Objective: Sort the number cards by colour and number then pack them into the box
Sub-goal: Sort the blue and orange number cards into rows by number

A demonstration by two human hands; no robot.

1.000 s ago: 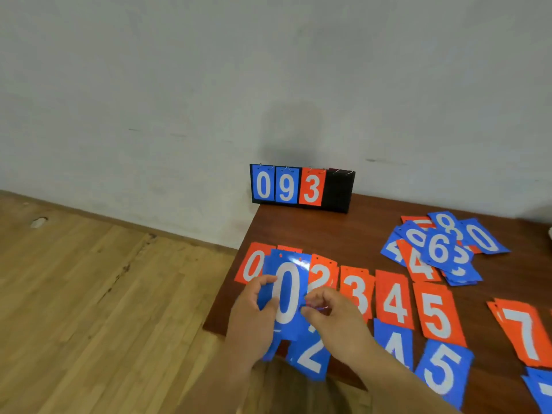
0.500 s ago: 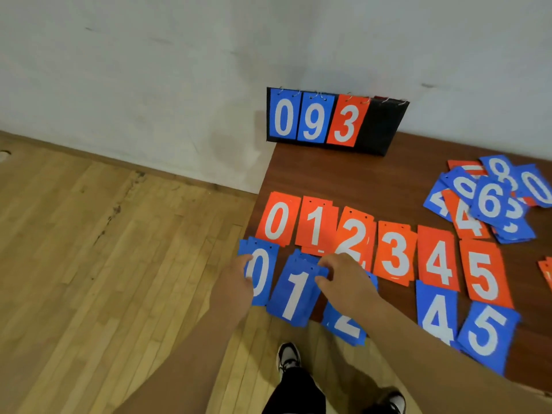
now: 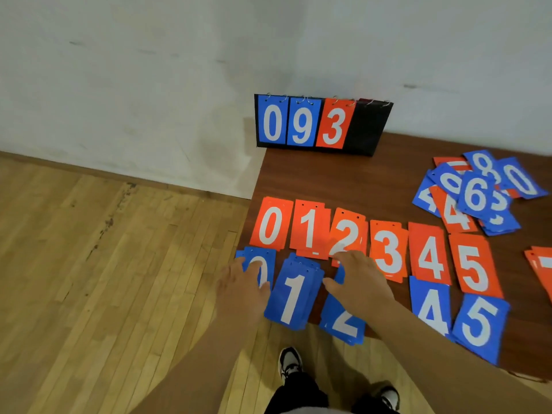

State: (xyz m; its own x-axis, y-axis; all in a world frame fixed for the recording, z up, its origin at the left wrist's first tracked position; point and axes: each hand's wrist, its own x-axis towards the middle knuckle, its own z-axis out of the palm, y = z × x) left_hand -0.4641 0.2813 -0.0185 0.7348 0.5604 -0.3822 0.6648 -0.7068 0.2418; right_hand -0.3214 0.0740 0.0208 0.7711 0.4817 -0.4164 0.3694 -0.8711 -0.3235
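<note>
The sorted number cards lie in two rows at the near left end of the brown worktop (image 3: 328, 174). The far row is orange: the orange 0 (image 3: 270, 225), orange 1 (image 3: 310, 228), orange 2 (image 3: 348, 231), orange 3 (image 3: 388, 252), orange 4 (image 3: 430, 255) and orange 5 (image 3: 473, 267), side by side with some edges overlapping. The near row is blue: the blue 0 stack (image 3: 263, 258), blue 1 stack (image 3: 294, 297), blue 2 stack (image 3: 343, 324), blue 4 (image 3: 431, 309) and blue 5 (image 3: 481, 324), several of them hanging over the worktop's front edge. The left hand (image 3: 243, 289) rests on the blue 0 stack, its fingers (image 3: 252, 268) lying loose and flat on the card, grasping nothing. The right hand (image 3: 358, 279) is spread over the top of the blue 2 stack, its fingers (image 3: 343, 258) released and reaching the lower edge of the orange 2, with the thumb just beside the blue 1 stack. A loose heap of mixed cards (image 3: 475, 195) lies farther right, and another orange stack (image 3: 540, 267) is cut off by the right edge. A black flip scoreboard (image 3: 370, 127) reading 0, 9, 3 stands against the wall. Below are a wooden floor (image 3: 119, 264) and the person's shoe (image 3: 288, 361).
</note>
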